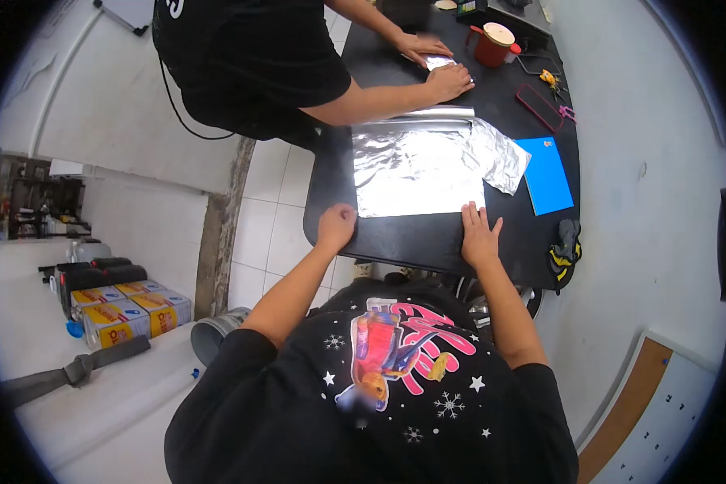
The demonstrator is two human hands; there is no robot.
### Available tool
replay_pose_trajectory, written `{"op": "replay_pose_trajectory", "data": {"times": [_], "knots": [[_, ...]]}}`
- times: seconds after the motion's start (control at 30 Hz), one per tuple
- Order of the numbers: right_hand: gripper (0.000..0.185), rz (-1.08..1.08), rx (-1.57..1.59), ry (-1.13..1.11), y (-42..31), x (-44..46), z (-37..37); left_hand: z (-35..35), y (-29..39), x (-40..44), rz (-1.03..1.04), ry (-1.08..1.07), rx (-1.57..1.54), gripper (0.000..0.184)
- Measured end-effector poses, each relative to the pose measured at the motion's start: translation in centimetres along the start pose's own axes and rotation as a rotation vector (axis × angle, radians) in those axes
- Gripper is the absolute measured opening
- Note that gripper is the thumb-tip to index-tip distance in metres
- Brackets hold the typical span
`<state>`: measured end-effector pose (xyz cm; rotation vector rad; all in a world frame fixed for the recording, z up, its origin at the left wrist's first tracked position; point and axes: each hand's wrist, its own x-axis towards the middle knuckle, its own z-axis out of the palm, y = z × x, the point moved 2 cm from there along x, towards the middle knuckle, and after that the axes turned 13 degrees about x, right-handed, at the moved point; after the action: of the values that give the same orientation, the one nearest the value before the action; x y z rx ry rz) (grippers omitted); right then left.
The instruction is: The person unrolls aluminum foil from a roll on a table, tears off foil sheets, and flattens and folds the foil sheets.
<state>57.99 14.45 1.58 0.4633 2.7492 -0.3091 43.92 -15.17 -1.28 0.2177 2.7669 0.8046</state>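
A shiny sheet of aluminium foil (pixel 419 173) lies spread over the black table, with its foil roll (pixel 436 119) along the far edge. At the sheet's near left corner, my left hand (pixel 336 227) is closed, fingers curled at the foil's edge. My right hand (pixel 480 235) lies flat and open, its fingertips on the near right corner. A crumpled foil piece (pixel 500 156) sticks out to the right. Across the table, another person's two hands (pixel 449 84) press on a small foil-covered item (pixel 438 62), whose contents are hidden.
A blue folder (pixel 547 177) lies right of the foil, with black-and-yellow gloves (pixel 566 248) near the table's right corner. Farther back are a pink-edged phone-like object (pixel 539 108) and a red lidded pitcher (pixel 494 47). Boxes (pixel 129 310) and a bucket (pixel 216 335) stand at left.
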Motion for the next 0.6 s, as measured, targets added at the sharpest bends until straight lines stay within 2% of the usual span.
{"op": "replay_pose_trajectory", "data": {"times": [0.07, 0.17, 0.27, 0.37, 0.47, 0.6], "knots": [[0.058, -0.005, -0.002, 0.000, -0.1, 0.0, -0.3, 0.2, 0.5, 1.1, -0.018, -0.028, -0.016, 0.018], [0.057, -0.013, -0.018, -0.005, -0.1, -0.2, -0.3, 0.5, 1.1, 1.5, -0.130, -0.144, -0.130, 0.024], [0.058, -0.015, -0.034, -0.005, 0.1, 0.1, 0.0, 1.5, 0.5, 1.9, -0.188, -0.126, -0.246, 0.025], [0.058, -0.002, -0.038, -0.033, 0.0, 0.0, -0.3, 2.2, -0.1, 2.9, -0.263, -0.111, -0.220, 0.022], [0.059, -0.011, -0.017, -0.019, 0.3, 0.1, 0.2, 1.7, 0.2, 3.2, -0.327, -0.236, -0.307, 0.021], [0.059, -0.006, 0.000, -0.027, 0.2, 0.2, -0.2, 0.9, 0.9, 3.1, -0.220, -0.243, -0.346, 0.021]]}}
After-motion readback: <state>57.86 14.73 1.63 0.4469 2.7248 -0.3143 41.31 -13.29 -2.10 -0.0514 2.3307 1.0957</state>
